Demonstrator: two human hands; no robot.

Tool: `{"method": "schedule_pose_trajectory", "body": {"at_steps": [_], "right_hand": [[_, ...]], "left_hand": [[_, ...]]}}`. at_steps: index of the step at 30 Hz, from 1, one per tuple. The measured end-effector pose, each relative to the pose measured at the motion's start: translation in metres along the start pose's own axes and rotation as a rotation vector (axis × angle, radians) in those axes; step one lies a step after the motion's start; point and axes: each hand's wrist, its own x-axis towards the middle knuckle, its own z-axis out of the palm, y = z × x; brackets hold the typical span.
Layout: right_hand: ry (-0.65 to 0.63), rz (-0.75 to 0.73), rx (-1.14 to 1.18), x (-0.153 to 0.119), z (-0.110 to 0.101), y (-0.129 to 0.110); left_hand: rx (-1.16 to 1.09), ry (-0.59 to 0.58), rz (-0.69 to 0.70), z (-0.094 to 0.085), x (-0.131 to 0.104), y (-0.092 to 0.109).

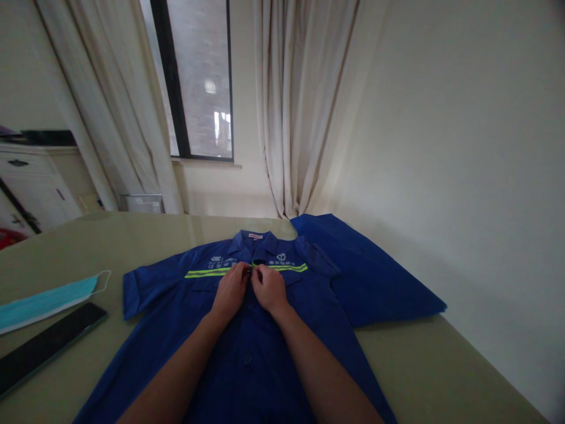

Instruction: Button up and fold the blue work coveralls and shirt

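Observation:
A blue short-sleeved shirt (247, 359) with a yellow-green stripe and white printing lies spread on the table, its collar pointing away from me. My left hand (232, 288) and my right hand (268, 287) meet at the front opening, level with the stripe. Both have their fingers pinched on the shirt's front edges. Whatever small part sits between the fingertips is too small to make out. Below the hands, a dark button shows on the front of the shirt.
Blue cloth (366, 271) lies on the table (145, 229) at the right, touching the shirt's sleeve. On the left are a light blue face mask (53, 299) and a black phone (48, 344). Curtains (295, 106) and a wall stand behind.

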Motion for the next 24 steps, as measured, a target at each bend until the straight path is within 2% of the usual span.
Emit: {"method": "schedule_pose_trajectory", "body": {"at_steps": [12, 24], "right_hand": [[-0.027, 0.05, 0.114, 0.0027, 0.0033, 0.0052], [-0.016, 0.058, 0.178, 0.0043, 0.0085, 0.0098]], "left_hand": [[-0.035, 0.006, 0.056, -0.0042, -0.0017, 0.0068], [-0.126, 0.035, -0.064, -0.0037, 0.0017, 0.0047]]}}
